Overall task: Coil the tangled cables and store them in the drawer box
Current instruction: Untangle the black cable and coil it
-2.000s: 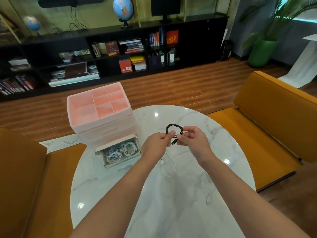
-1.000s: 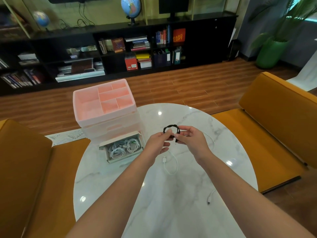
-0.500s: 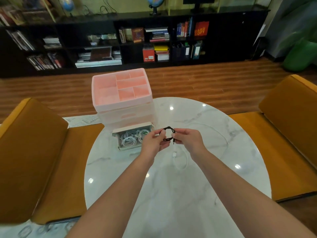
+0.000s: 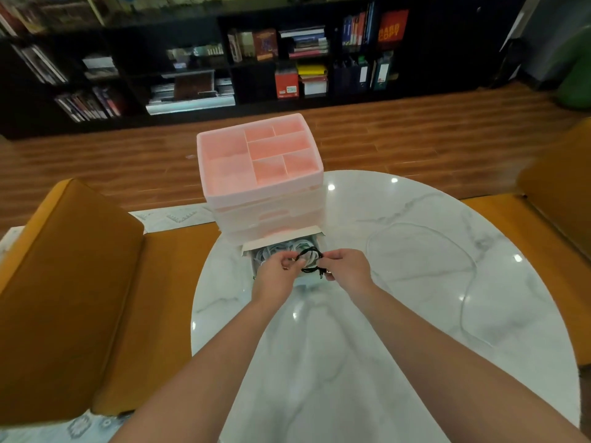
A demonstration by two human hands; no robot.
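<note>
Worktop point(image 4: 399, 314) is carrying the pink drawer box point(image 4: 259, 174), its bottom drawer point(image 4: 281, 247) pulled out and holding white coiled cables point(image 4: 275, 251). Left hand point(image 4: 275, 276) and right hand point(image 4: 347, 270) are reaching forward, fingers pinching the black cable coil point(image 4: 308, 260), lying roughly flat, above that drawer.

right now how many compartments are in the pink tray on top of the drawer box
6, all in the pink tray: two large ones on the left, two small ones at the back right, a wide one below those, two small ones at the front right. Correction: that makes 7.
</note>
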